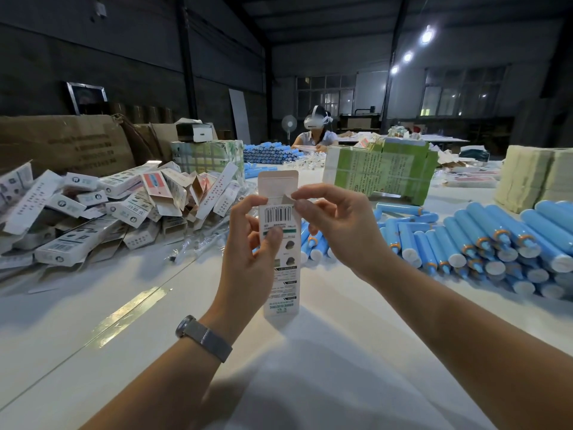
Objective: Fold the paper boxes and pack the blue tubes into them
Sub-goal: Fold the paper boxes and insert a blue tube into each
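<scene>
White card, printed with a barcode and small text: one paper box (280, 243) held upright over the table (310, 352), its lower end close above the surface or touching it, cannot tell which. Left hand (251, 240) grips the box body, thumb on the printed face below the barcode, fingers wrapped behind. Right hand (333, 218) pinches a small side flap (286, 199) at the top, thumb and forefinger closed on it. Long top tab (278, 184) stands open above. Judgement: step in hand is closing the top end; whether a tube is already inside cannot be seen. To do it well, fold the small flap squarely along its crease, hold it down with a fingertip, then bring the long tab over and tuck it in without buckling; left hand should steady the body without squashing it. Blue tubes (483, 243) lie heaped on the table to the right, more just behind the box. Finished boxes (102, 206) piled at left. Bundled green card stacks (381, 172) behind. Another person (316, 131) sits at the far end
</scene>
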